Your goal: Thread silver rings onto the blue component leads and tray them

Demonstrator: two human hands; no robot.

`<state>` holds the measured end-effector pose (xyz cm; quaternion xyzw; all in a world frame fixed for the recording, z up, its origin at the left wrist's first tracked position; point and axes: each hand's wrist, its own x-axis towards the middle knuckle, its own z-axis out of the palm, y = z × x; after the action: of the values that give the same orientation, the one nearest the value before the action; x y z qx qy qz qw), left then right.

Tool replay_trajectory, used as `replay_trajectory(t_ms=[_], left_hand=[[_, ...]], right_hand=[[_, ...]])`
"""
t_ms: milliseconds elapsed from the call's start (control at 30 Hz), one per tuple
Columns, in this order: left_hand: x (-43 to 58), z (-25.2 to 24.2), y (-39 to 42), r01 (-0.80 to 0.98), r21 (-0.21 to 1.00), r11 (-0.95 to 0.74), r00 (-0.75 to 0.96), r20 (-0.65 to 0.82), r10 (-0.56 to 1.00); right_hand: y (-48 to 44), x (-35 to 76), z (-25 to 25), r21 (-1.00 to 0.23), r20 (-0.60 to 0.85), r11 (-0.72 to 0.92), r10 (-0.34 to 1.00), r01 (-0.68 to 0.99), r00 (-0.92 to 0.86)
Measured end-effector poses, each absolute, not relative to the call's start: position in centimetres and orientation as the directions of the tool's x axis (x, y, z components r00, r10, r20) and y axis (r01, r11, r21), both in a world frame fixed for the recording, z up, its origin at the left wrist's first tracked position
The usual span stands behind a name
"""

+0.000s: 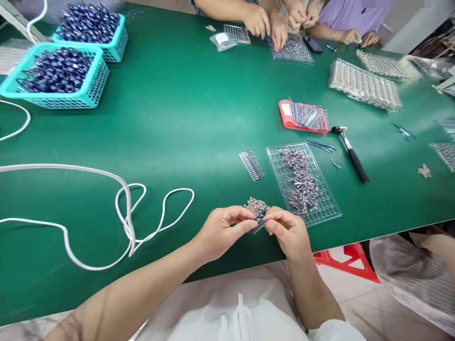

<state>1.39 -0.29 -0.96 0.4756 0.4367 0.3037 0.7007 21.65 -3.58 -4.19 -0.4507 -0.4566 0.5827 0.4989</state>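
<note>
My left hand point(220, 232) and my right hand point(292, 233) meet above the table's near edge. Thumb and fingers of both are pinched on a small dark-blue metallic strip point(259, 225), whose fine detail is too small to make out. Just behind the fingertips lies a pile of small round beige-brown pieces point(255, 205). A comb-like strip of blue pieces with thin pins point(252, 165) rests farther back. To the right, a clear plastic tray point(329, 208) bears a heap of small parts with thin wire legs point(300, 182).
A hammer point(351, 154) and a red packet with pin strips point(287, 122) lie right. White cable point(131, 227) loops across the left. Turquoise baskets point(71, 100) of shiny blue parts stand back left. Across the table, other people's hands point(256, 21) handle small parts.
</note>
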Motion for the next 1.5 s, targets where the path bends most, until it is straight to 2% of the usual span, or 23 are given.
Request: replay_trajectory(t_ms=[500, 600, 667, 767, 867, 1033, 1167, 1300, 1500], left_hand=[[1.2, 0.1, -0.2, 0.076, 0.978, 0.192, 0.547, -0.202, 0.812], [1.1, 0.0, -0.1, 0.049, 0.972, 0.228, 0.548, -0.217, 0.808], [1.0, 0.0, 0.0, 0.005, 0.961, 0.276, 0.507, -0.240, 0.828], [0.8, 0.0, 0.3, -0.042, 0.940, 0.340, 0.422, -0.291, 0.858], [0.7, -0.1, 0.6, -0.067, 0.925, 0.375, 0.365, -0.327, 0.872], [0.6, -0.3, 1.0, -0.060, 0.920, 0.388, 0.314, -0.351, 0.882], [0.5, -0.1, 1.3, -0.054, 0.921, 0.386, 0.271, -0.358, 0.893], [0.5, 0.1, 1.5, -0.064, 0.914, 0.400, 0.245, -0.374, 0.894], [0.6, 0.1, 1.6, -0.071, 0.912, 0.403, 0.246, -0.376, 0.894]], right_hand=[[-3.9, 21.5, -3.5, -0.987, -0.100, -0.120, 0.980, -0.110, -0.172], [-4.2, 21.6, -2.5, -0.999, -0.052, -0.052, 0.991, 0.009, -0.127], [-4.3, 22.5, -1.8, -0.982, 0.019, 0.029, 0.998, 0.185, -0.059], [-4.0, 25.1, -1.4, -0.829, 0.224, 0.123, 0.967, 0.546, 0.121], [-3.1, 28.4, -1.9, -0.610, 0.365, 0.088, 0.913, 0.788, 0.181], [-2.0, 31.5, -3.5, -0.325, 0.419, 0.123, 0.908, 0.938, 0.026], [-2.4, 31.4, -3.9, -0.202, 0.443, 0.105, 0.897, 0.974, -0.005], [-3.4, 29.2, -3.2, -0.226, 0.483, 0.109, 0.876, 0.968, 0.014], [-4.0, 24.1, -2.9, -0.375, 0.364, 0.399, 0.893, 0.837, -0.263]])
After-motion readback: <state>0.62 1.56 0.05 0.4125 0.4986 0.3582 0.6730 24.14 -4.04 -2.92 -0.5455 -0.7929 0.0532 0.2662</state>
